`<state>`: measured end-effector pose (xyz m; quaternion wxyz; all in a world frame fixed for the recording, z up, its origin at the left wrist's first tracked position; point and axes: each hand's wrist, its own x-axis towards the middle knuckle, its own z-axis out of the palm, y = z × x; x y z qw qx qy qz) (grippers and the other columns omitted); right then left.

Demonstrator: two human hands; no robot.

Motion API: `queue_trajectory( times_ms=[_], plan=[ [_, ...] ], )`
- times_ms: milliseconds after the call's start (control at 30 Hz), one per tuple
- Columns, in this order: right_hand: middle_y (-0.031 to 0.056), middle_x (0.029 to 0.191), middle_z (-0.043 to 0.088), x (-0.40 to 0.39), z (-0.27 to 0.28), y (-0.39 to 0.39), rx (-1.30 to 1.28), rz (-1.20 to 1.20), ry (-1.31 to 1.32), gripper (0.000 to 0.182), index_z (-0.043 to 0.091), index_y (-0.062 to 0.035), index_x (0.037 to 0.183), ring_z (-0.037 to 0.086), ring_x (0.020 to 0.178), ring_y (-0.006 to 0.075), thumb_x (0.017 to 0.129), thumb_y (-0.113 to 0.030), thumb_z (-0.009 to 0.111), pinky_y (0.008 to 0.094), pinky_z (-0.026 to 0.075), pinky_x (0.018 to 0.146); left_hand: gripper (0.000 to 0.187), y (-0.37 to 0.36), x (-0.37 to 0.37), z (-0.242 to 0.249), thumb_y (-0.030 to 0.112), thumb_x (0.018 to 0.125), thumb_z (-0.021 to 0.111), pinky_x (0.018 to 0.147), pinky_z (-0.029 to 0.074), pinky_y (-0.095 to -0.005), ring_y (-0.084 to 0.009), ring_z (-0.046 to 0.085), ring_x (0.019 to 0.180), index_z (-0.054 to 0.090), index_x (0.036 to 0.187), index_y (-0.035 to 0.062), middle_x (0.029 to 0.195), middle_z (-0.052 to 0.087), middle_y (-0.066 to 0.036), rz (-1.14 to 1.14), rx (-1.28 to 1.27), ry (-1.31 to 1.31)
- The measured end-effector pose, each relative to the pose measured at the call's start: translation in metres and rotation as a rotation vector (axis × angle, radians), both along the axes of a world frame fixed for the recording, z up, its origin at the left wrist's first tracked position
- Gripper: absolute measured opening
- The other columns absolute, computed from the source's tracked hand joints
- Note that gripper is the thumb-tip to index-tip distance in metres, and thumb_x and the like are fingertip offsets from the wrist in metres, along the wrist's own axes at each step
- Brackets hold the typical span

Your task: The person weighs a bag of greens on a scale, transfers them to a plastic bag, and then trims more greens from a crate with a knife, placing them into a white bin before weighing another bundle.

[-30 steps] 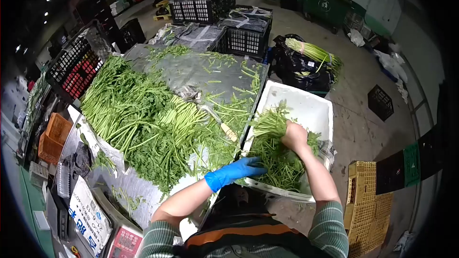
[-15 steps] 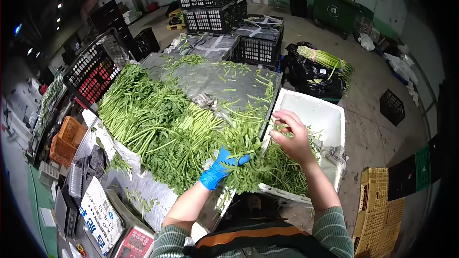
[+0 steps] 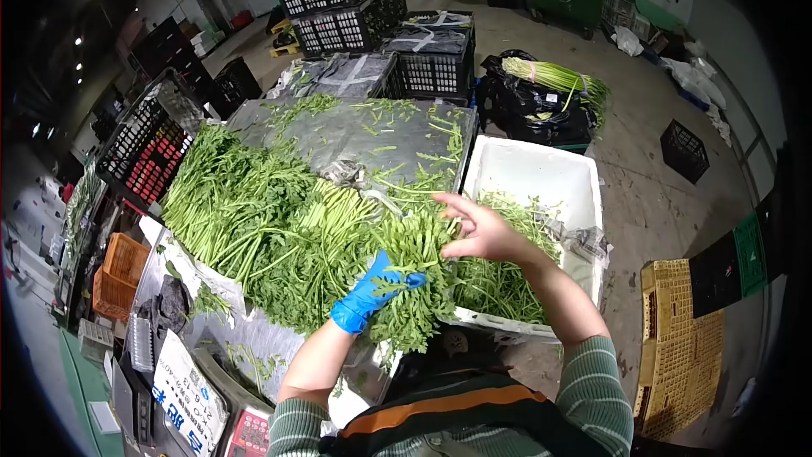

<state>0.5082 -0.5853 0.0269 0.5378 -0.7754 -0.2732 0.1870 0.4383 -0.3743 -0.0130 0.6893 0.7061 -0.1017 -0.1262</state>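
Observation:
A blue glove covers my left hand (image 3: 372, 290), which is wrapped round a bunch of leafy greens (image 3: 414, 309) at the table's near right corner. Just above the bunch's right side is my bare right hand (image 3: 480, 230), its fingers apart and nothing between them. A large heap of the same greens (image 3: 245, 211) spreads over the left and middle of the grey table (image 3: 338, 140). To the right, a white foam box (image 3: 537, 173) holds loose green stems and leaves (image 3: 499, 288), partly hidden by my right forearm.
Black crates (image 3: 338, 30) are stacked behind the table. Bundled green stalks (image 3: 550, 76) lie on a black bag (image 3: 529, 118) at the back right. A yellow crate (image 3: 681, 347) stands at the right; a scale (image 3: 249, 432) and printed white sheet (image 3: 188, 393) are at the lower left.
My right hand has moved left, from over the foam box to beside the bunch. The left hand keeps its hold. The whole view has shifted slightly.

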Motion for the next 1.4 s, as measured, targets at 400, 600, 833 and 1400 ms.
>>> queue_trajectory(
  times_ms=[400,600,833,1400],
  plan=[
    [0.0059,0.075,0.061,-0.008,-0.004,-0.007,0.129,-0.055,0.023,0.051,0.051,-0.0060,0.116,0.055,0.062,0.0122,0.071,-0.025,0.068,0.0302,0.044,0.061,0.025,0.013,-0.012,0.016,0.002,0.082,0.053,0.066,0.050,-0.0225,-0.0143,0.061,0.079,0.054,0.107,-0.0005,0.091,0.062,-0.008,-0.139,0.141,-0.013],
    [0.0087,0.071,0.062,-0.013,-0.013,0.011,0.116,-0.305,-0.605,0.009,0.065,-0.0072,0.076,0.059,0.061,0.0191,0.074,-0.016,0.063,0.0296,0.046,0.053,0.018,0.020,-0.031,0.020,0.008,0.080,0.056,0.073,0.049,-0.0288,-0.0178,0.060,0.087,0.062,0.096,0.0015,0.098,0.063,-0.010,-0.087,0.416,-0.139],
    [0.0209,0.137,0.025,0.004,-0.023,0.003,-0.544,-0.266,-0.364,0.073,0.037,-0.0099,0.130,0.022,0.128,0.0338,0.067,-0.026,0.070,0.0502,0.023,0.101,0.037,0.087,-0.030,-0.081,0.009,0.079,0.057,0.090,0.043,-0.0342,-0.0204,0.054,0.102,0.050,0.114,-0.0023,0.110,0.056,-0.013,-0.225,-0.127,0.133],
    [0.0199,0.123,0.039,0.046,-0.082,-0.006,-1.237,-0.339,-0.593,0.094,0.024,-0.0127,0.133,0.044,0.111,0.0330,0.056,-0.009,0.077,0.0406,0.041,0.086,0.047,0.282,-0.283,0.159,0.027,0.049,0.073,0.060,0.044,-0.0434,-0.0400,0.055,0.071,0.056,0.086,0.0031,0.074,0.058,-0.020,0.779,1.532,-0.011]
  ],
)
